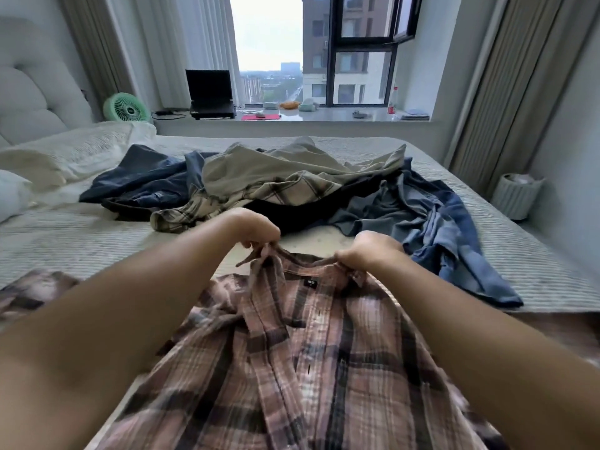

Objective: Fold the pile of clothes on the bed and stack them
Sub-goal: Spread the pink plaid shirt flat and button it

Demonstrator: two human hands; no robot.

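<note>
Pink plaid shirt (302, 352) lies spread, unfolded, on the near side of the bed (81, 241), its collar pinched by the left hand (256, 230) and right hand (370, 251), both closed on the cloth. Beyond it the pile of clothes (292, 186) sits tangled, and no folded stack shows, so the job looks barely begun.

Left hand (256, 230) and right hand (367, 251) each pinch the collar of a pink plaid shirt (292, 352), which spreads out below them on the bed (65, 241); beyond the hands lies a rumpled pile of clothes (276, 180)
</note>
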